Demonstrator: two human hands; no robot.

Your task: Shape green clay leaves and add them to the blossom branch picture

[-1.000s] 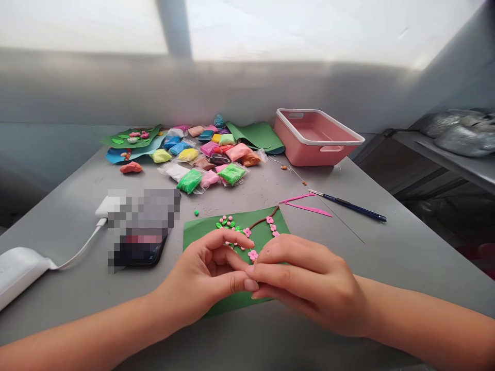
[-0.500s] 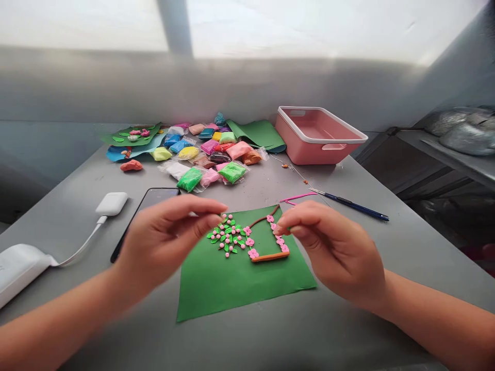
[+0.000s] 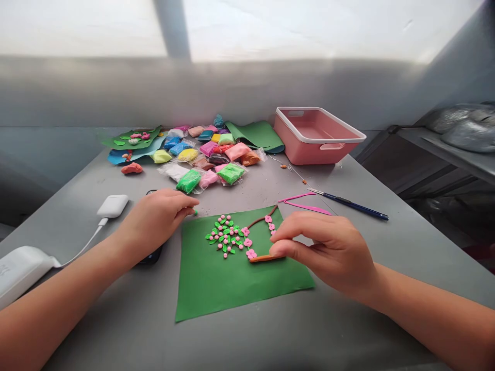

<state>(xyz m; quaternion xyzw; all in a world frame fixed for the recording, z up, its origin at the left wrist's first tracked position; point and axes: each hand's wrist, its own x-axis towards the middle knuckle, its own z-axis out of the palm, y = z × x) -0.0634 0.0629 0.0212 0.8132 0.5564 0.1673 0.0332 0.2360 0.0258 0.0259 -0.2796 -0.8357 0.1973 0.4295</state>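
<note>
A green sheet (image 3: 232, 288) lies on the grey table in front of me. It carries a cluster of green clay leaves and pink clay buds (image 3: 226, 238), pink flowers and a brown clay strip (image 3: 260, 258). My right hand (image 3: 328, 250) is curled over the sheet's right side, thumb and fingertips closed at the strip's right end. My left hand (image 3: 157, 216) lies over a dark phone (image 3: 149, 256), fingers pinched at a small green clay bit (image 3: 195, 212) just off the sheet's top-left corner.
Several bags of coloured clay (image 3: 209, 159) lie at the back, beside folded green sheets (image 3: 257, 135) and a pink bin (image 3: 315, 135). Pink tweezers (image 3: 305, 205) and a blue-handled tool (image 3: 353, 206) lie right of the sheet. A white earbud case (image 3: 112, 205) and its cable are at the left.
My hands parted from the middle of the sheet. The left went left and down to the green bit by the phone. The right lowered onto the brown strip.
</note>
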